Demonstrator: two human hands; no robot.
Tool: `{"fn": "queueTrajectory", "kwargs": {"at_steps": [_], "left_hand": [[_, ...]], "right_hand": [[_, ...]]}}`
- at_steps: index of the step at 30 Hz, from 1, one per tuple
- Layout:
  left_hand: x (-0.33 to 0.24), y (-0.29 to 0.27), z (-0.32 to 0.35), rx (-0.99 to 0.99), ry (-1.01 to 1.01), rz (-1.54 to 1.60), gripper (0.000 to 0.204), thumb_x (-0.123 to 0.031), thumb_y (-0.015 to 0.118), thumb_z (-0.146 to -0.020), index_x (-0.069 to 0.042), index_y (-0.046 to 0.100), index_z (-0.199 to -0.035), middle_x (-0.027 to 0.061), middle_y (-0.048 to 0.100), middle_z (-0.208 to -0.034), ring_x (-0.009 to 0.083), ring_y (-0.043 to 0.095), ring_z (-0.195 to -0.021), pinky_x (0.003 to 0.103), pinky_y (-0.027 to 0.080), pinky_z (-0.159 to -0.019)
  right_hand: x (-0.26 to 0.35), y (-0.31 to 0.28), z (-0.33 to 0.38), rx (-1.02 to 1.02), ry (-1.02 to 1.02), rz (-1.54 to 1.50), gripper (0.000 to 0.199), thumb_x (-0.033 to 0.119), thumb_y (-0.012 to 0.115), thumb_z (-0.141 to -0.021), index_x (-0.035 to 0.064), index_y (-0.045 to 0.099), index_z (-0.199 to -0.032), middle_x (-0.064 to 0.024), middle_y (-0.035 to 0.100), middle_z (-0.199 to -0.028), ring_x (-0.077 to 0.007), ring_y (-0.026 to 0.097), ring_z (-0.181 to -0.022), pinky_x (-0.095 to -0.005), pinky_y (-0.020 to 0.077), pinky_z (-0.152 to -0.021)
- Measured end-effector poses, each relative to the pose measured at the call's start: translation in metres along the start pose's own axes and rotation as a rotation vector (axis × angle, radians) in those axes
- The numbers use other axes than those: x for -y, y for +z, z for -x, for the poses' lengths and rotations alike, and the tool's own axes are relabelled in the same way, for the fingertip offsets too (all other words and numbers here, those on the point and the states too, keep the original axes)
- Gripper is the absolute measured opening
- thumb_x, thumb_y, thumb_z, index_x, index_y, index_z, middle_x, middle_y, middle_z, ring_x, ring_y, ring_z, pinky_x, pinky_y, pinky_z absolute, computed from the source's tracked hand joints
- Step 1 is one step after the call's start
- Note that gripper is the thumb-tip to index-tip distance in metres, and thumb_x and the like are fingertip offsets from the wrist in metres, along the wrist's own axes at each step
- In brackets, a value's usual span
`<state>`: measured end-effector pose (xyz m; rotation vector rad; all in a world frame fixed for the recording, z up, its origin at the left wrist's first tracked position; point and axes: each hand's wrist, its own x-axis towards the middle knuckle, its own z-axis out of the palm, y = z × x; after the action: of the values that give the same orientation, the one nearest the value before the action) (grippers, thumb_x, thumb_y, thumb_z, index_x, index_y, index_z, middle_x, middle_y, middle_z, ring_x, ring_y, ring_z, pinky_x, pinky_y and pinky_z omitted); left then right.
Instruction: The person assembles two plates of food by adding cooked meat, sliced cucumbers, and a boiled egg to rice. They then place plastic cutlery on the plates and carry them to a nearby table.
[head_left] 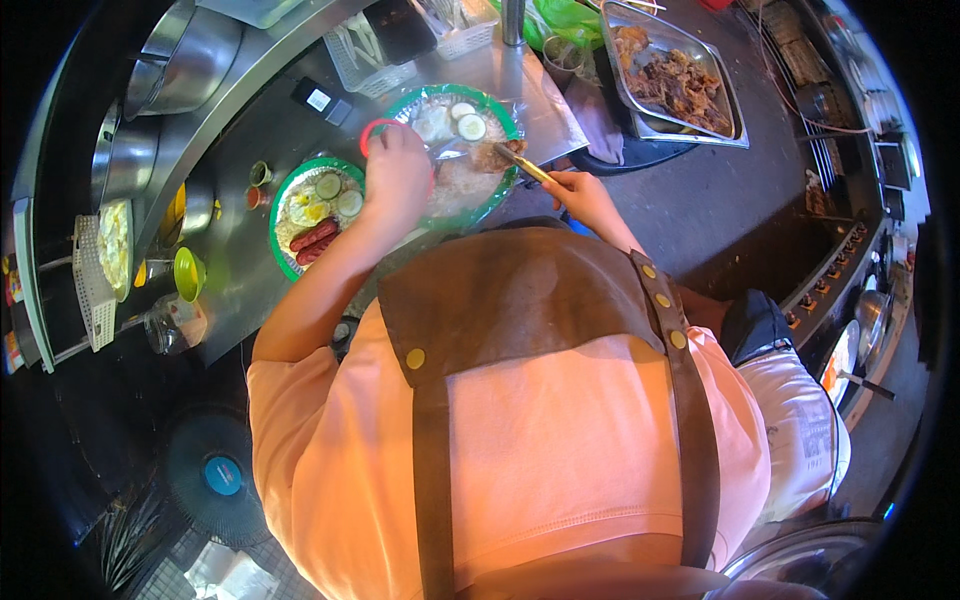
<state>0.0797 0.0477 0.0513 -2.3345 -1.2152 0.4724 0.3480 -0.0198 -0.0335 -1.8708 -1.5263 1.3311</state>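
Note:
A green-rimmed plate (470,210) in front of me, lined with clear plastic, holds rice, cucumber slices (471,127) and what looks like an egg. My right hand (588,203) grips gold-coloured tongs (536,172); their tips meet a browned piece of meat (490,157) at the plate's right side. At the plate's left edge my left hand (398,172) is closed on a red curved thing (372,132), mostly hidden by the hand. A second green-rimmed plate (279,246), left of that forearm, carries red sausages (314,241), a fried egg (308,210) and cucumber.
A metal tray (738,112) of cooked meat stands at the far right. White baskets (366,74) of utensils sit at the back, near a black phone-like object (321,101). Small sauce cups (259,174) and a yellow-green bowl (189,273) are on the left. Another person (790,420) is close on my right.

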Motion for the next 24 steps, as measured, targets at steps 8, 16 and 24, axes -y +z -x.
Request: {"fn": "queueTrajectory", "kwargs": {"at_steps": [8,16,24], "left_hand": [[0.004,0.002,-0.005,-0.039,0.024,0.018,0.025,-0.018,0.057,-0.073,-0.002,0.062,-0.092,0.0095,0.058,-0.087,0.0243,0.055,-0.086,0.036,0.043,-0.074],[0.047,-0.033,-0.002,0.293,-0.037,0.619,0.017,-0.01,0.06,-0.07,0.001,0.066,-0.082,0.0215,0.065,-0.078,0.0297,0.067,-0.075,0.045,0.051,-0.065],[0.025,0.057,0.02,1.002,-0.351,1.606,0.026,-0.009,0.067,-0.065,0.003,0.062,-0.087,0.0113,0.064,-0.065,0.0227,0.065,-0.054,0.03,0.05,-0.041]], "right_hand": [[-0.013,-0.002,-0.002,0.005,0.031,-0.047,0.031,0.032,0.06,-0.084,0.0076,0.067,-0.102,-0.0068,0.063,-0.062,-0.0163,0.061,-0.06,-0.032,0.0446,-0.06],[-0.025,-0.004,-0.004,-0.011,0.09,-0.189,0.03,0.03,0.059,-0.086,0.0082,0.067,-0.104,-0.0034,0.061,-0.06,-0.0111,0.051,-0.048,-0.0279,0.0397,-0.046],[-0.036,-0.004,-0.003,0.047,0.108,-0.367,0.029,0.029,0.057,-0.088,0.0053,0.066,-0.102,-0.001,0.058,-0.062,-0.0061,0.043,-0.043,-0.0236,0.032,-0.039]]}}
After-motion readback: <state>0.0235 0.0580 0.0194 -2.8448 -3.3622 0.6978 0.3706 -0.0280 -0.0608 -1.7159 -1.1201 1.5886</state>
